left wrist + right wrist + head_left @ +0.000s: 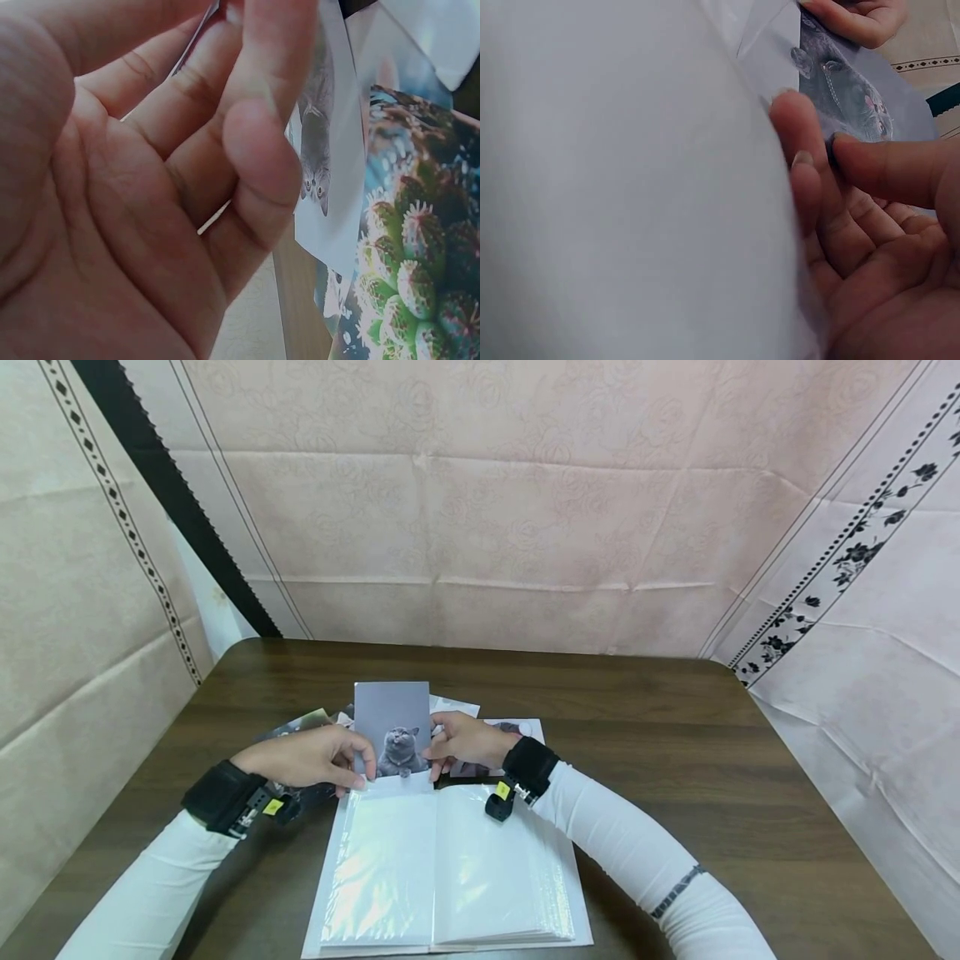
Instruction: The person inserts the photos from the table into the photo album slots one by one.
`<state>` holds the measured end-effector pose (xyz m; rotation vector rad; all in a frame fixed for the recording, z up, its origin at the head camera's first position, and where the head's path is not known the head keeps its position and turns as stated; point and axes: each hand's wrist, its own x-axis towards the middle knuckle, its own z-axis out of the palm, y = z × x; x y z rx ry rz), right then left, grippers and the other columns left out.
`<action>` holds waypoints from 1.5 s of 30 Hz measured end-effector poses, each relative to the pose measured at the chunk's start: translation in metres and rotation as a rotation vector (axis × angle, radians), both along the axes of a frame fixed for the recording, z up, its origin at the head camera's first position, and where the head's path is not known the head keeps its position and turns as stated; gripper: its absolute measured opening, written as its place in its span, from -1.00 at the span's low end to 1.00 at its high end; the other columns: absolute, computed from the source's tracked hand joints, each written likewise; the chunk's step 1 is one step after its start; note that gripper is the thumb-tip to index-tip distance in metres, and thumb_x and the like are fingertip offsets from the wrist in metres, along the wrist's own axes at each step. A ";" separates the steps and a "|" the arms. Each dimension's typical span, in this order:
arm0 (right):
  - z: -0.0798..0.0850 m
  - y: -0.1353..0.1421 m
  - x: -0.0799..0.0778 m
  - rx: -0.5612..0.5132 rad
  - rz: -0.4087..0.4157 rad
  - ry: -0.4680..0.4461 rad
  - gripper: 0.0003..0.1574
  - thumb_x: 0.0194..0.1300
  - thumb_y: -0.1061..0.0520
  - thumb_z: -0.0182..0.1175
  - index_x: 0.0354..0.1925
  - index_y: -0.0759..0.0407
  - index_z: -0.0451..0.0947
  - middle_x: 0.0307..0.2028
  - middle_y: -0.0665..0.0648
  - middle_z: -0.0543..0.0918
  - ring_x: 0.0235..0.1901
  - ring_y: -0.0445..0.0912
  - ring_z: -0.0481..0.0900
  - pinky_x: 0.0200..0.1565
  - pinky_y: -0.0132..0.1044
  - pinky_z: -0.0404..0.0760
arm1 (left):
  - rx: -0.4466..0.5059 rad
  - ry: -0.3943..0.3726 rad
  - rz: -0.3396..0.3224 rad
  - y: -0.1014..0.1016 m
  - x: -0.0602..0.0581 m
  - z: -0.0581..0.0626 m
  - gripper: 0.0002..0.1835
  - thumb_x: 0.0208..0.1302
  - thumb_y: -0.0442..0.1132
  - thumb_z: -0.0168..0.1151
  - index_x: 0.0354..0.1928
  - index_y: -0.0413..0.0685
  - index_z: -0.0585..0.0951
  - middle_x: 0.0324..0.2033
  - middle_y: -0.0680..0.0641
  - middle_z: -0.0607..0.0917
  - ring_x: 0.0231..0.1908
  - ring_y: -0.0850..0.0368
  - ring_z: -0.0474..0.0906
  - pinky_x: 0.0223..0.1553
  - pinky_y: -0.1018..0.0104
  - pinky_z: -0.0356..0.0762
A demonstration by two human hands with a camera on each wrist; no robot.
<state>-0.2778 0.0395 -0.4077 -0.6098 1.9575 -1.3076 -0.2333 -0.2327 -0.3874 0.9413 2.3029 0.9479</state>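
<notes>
White sleeves (618, 839) — the right one grey-banded — meet black wristbands (530, 764) bearing yellow-marked cameras (498, 807).

Glare whitens the plastic sleeves (382, 868); the right-wrist view's pale sheet (645, 180) seems out of focus.

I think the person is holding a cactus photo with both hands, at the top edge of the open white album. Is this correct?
Not quite: the head view shows a grey cat photo being held, not a cactus one. The left hand and right hand do hold it at the top edge of the open white album.
</notes>
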 end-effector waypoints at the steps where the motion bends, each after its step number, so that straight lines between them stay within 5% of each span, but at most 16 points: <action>1: 0.000 0.000 0.000 0.004 -0.002 -0.011 -0.48 0.34 0.23 0.13 0.21 0.28 0.22 -0.41 0.23 0.71 -0.33 0.06 0.68 -0.27 -0.27 0.55 | 0.000 -0.001 -0.001 0.000 0.000 0.000 -0.87 0.24 -0.09 0.26 -0.20 0.11 0.60 -0.32 0.02 0.64 -0.49 -0.04 0.59 -0.39 0.10 0.60; 6: -0.002 0.001 0.001 0.006 0.000 -0.071 -0.12 0.34 0.25 0.12 0.48 0.21 -0.08 -0.41 0.24 0.70 -0.33 0.06 0.69 -0.24 -0.27 0.58 | 0.000 0.003 -0.002 0.000 0.000 0.001 -0.86 0.24 -0.09 0.26 -0.20 0.11 0.60 -0.33 0.02 0.64 -0.48 -0.03 0.59 -0.39 0.10 0.61; 12: -0.005 0.003 0.000 -0.002 0.017 -0.080 -0.16 0.33 0.25 0.13 0.42 0.35 -0.05 -0.44 0.25 0.70 -0.36 0.04 0.70 -0.29 -0.31 0.57 | -0.004 0.002 -0.001 0.000 0.000 0.001 -0.87 0.25 -0.10 0.26 -0.19 0.11 0.60 -0.33 0.01 0.64 -0.49 0.02 0.58 -0.39 0.12 0.60; 17: -0.004 0.003 -0.004 0.017 -0.061 0.010 -0.23 0.31 0.09 0.20 0.34 0.30 0.11 -0.41 0.20 0.68 -0.40 0.01 0.66 -0.34 -0.28 0.56 | -0.011 -0.010 0.002 0.001 0.000 0.000 -0.88 0.25 -0.11 0.25 -0.21 0.11 0.61 -0.33 0.02 0.64 -0.52 0.03 0.57 -0.41 0.13 0.60; 25: 0.002 0.000 -0.015 -0.036 -0.245 0.204 -0.12 0.28 0.00 0.24 0.45 -0.04 0.07 0.03 0.18 0.54 -0.09 0.10 0.55 -0.08 -0.06 0.57 | -0.024 -0.003 0.006 0.002 0.000 -0.002 -0.89 0.25 -0.10 0.25 -0.22 0.13 0.61 -0.32 0.02 0.64 -0.55 0.02 0.55 -0.45 0.19 0.58; 30: 0.008 -0.004 -0.021 -0.078 -0.207 0.338 -0.20 0.30 0.05 0.21 0.44 -0.15 0.15 0.09 0.18 0.44 -0.15 0.17 0.51 -0.12 0.03 0.58 | -0.018 -0.008 0.011 0.002 0.001 -0.002 -0.89 0.24 -0.10 0.26 -0.22 0.11 0.61 -0.31 0.01 0.64 -0.56 0.09 0.53 -0.46 0.20 0.58; 34: 0.009 -0.008 -0.023 -0.071 -0.172 0.412 -0.34 0.33 0.09 0.17 0.37 -0.04 0.31 0.08 0.14 0.47 -0.27 0.24 0.50 -0.20 0.07 0.57 | -0.015 -0.016 0.006 0.002 0.001 -0.002 -0.89 0.25 -0.11 0.25 -0.21 0.11 0.61 -0.28 0.01 0.64 -0.54 0.08 0.54 -0.45 0.18 0.59; 45: 0.006 -0.006 -0.022 -0.063 -0.186 0.441 -0.50 0.35 0.25 0.11 0.23 0.02 0.49 0.11 0.07 0.54 -0.30 0.15 0.51 -0.23 -0.08 0.60 | -0.002 -0.031 -0.016 -0.001 -0.001 -0.003 -0.84 0.28 -0.08 0.22 -0.16 0.08 0.59 -0.30 -0.02 0.62 -0.55 0.12 0.52 -0.46 0.17 0.59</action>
